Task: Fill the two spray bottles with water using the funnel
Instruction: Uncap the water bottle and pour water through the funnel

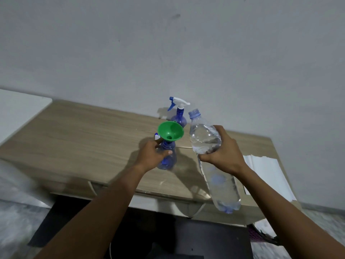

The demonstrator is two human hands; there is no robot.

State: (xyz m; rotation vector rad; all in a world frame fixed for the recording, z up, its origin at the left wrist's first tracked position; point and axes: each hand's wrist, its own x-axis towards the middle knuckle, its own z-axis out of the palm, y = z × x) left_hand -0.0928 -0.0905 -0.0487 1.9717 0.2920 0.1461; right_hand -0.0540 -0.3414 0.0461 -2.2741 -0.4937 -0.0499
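A blue spray bottle (167,159) stands on the wooden table (84,139) with a green funnel (170,133) seated in its open neck. My left hand (152,156) grips this bottle around its upper body. A small white and blue piece, perhaps its sprayer head, peeks out behind the funnel (156,136). My right hand (223,156) holds a large clear water bottle (205,139), uncapped, tilted with its mouth up and toward the funnel, partly full. A second blue spray bottle (179,116) with its white trigger head on stands behind, near the wall.
A stack of white paper (268,174) lies at the table's right end. A white surface (20,111) adjoins the table on the left. The grey wall rises right behind the table. A dark chair or floor area lies below the front edge.
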